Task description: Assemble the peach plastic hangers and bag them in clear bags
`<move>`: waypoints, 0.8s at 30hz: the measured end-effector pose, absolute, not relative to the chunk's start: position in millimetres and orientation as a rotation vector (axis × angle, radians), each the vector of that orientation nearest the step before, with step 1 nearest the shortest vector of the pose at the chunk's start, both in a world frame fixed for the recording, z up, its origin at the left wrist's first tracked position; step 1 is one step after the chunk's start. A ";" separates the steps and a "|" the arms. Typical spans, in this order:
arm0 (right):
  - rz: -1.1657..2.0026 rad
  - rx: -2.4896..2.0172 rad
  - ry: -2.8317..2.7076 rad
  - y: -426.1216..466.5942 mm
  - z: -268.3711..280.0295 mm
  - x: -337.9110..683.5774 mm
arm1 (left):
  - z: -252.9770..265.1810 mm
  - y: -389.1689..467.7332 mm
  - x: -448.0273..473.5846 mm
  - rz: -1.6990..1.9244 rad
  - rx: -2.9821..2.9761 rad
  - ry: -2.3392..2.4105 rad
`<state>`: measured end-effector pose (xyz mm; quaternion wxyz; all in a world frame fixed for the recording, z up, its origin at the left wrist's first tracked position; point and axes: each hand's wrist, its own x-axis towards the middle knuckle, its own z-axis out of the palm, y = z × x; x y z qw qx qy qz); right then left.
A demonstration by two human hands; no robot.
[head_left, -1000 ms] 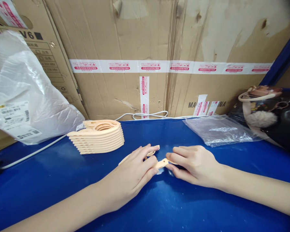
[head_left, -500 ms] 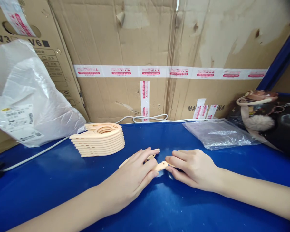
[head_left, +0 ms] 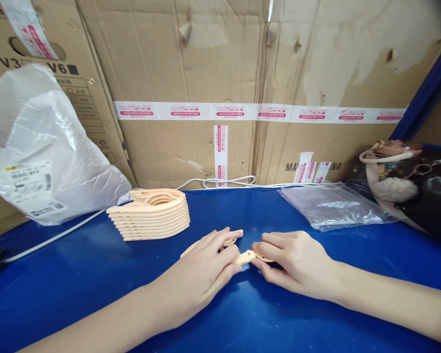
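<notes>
Low over the table, my left hand (head_left: 202,267) is closed round a peach plastic folding hanger (head_left: 245,257). One flat end with a small hole juts out past the thumb, and another end shows beyond the fingertips. My right hand (head_left: 299,260) pinches a matching peach arm (head_left: 262,257), whose tip meets the left piece at the holed end. Whether the two are joined there I cannot tell, and my fingers cover much of both. To the left, behind my left hand, stands a neat stack of folded peach hangers (head_left: 152,223).
The blue table (head_left: 220,314) ends at a tall cardboard wall (head_left: 191,152). A white plastic parcel bag (head_left: 55,157) leans at the left. A clear plastic bag (head_left: 327,208) lies at the right, near a black bag (head_left: 433,193). A white cable (head_left: 235,184) runs along the back.
My right hand has shifted very slightly and more of the peach arm under its fingers shows. My left hand stays in place on the hanger.
</notes>
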<state>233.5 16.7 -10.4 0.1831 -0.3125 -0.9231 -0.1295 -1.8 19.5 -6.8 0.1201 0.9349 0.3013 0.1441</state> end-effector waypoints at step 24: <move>-0.242 -0.969 -2.607 12.5 -11.8 230.3 | -4.4 16.3 -0.1 0.417 2.738 0.881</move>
